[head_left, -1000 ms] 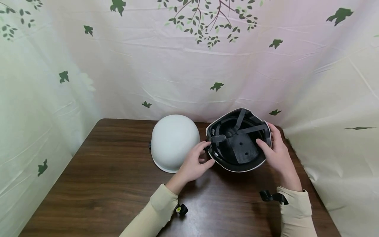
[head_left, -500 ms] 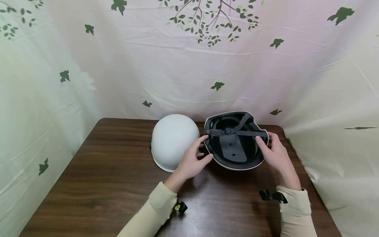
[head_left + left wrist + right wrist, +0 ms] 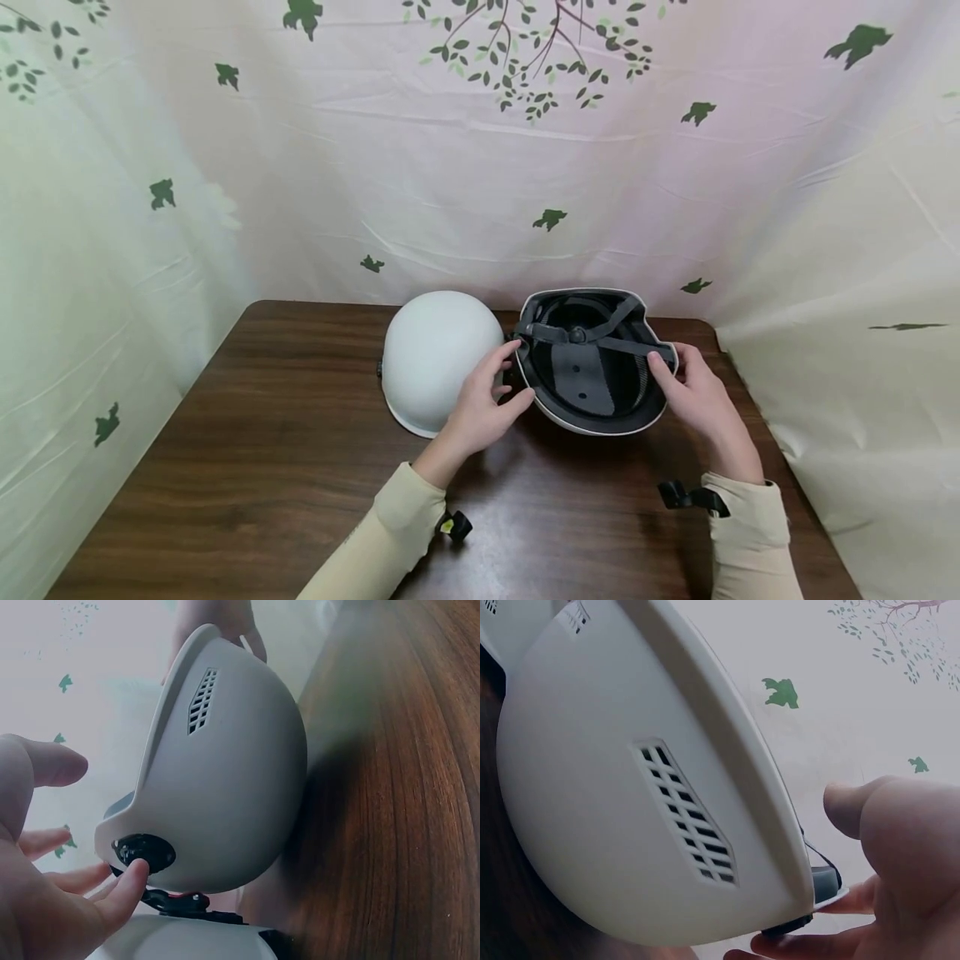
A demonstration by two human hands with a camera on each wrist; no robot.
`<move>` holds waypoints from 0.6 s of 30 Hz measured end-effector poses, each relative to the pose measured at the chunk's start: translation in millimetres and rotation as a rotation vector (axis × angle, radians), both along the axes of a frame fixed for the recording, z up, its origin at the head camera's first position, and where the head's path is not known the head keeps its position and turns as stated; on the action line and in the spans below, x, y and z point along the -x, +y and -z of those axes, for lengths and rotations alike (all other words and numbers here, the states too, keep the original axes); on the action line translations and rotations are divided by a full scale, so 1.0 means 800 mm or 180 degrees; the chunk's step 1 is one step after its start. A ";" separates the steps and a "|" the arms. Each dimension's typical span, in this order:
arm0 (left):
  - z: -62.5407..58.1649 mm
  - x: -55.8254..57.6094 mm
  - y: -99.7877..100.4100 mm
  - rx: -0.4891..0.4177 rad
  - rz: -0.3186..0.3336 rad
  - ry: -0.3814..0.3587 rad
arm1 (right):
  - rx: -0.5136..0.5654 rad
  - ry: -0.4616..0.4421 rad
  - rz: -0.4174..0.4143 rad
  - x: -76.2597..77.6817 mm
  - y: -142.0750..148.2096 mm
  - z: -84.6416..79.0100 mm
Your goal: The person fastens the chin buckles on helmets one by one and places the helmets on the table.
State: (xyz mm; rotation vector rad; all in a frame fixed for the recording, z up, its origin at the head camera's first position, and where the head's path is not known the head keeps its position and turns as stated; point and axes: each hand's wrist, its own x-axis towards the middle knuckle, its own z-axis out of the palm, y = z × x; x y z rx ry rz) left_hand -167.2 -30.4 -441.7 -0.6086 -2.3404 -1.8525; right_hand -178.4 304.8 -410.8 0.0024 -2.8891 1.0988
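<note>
Since the earliest head frame, the upturned helmet [image 3: 592, 383] has been turned a little, its right end dipped, and the right hand [image 3: 701, 400] has been shifted slightly down with it. In the head view, its dark lining and chin strap [image 3: 622, 343] are exposed, and it is seen at the back right of the brown table [image 3: 262, 458], beside a domed helmet [image 3: 442, 358] set crown up. Its right end is gripped by the right hand, with the thumb laid over the inside and the fingers behind the rim. At the opposite end, the rim is met by the left hand [image 3: 480, 404], whose fingers are spread rather than closed. Cream sleeves [image 3: 408, 500] are worn, and a patterned cloth [image 3: 337, 167] is hung behind.

In the left wrist view, a round black knob [image 3: 146, 851] is touched by a left fingertip, while the left thumb is held apart from the shell. Whether the table is touched by the shell cannot be told.

In the right wrist view, a slotted vent [image 3: 686, 814] is shown; fingers are placed at the rim's corner, and thumb contact is not visible.
</note>
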 end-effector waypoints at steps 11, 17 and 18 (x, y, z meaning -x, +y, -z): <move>0.000 0.001 -0.002 -0.0121 0.0013 -0.0024 | -0.0096 0.0091 -0.0004 -0.002 -0.008 -0.004; -0.001 0.006 -0.004 -0.0199 -0.0001 0.0019 | -0.0096 -0.0060 -0.0035 0.000 -0.012 -0.009; -0.002 0.007 -0.005 -0.0198 -0.0003 0.0022 | -0.0094 -0.0071 -0.0043 0.001 -0.011 -0.010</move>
